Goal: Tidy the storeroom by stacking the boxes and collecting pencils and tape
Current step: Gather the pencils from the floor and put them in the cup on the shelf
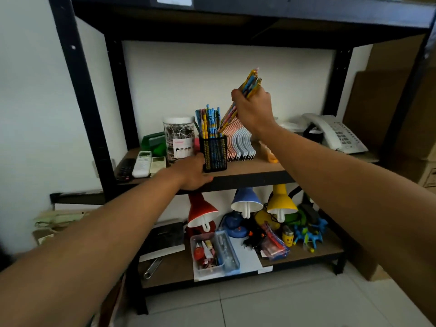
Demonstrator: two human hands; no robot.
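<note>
A black mesh pencil cup point(214, 154) stands at the front of the middle shelf point(250, 168), holding several blue and yellow pencils point(209, 121). My left hand point(192, 172) grips the cup's lower left side, thumb at the shelf edge. My right hand point(253, 109) grips a slanted bundle of yellow and blue pencils point(250, 84) above and right of the cup. The bundle's lower ends point(226, 120) point down toward the cup's mouth. No tape can be made out.
On the shelf: a clear jar of cables point(178, 138), remote controls point(141, 164), a green item point(153, 142), a white ribbed stack point(239, 142), a white phone point(337, 134). Below sit three desk lamps point(245, 204), a plastic tray point(207, 254) and toys. Cardboard boxes point(389, 109) stand right.
</note>
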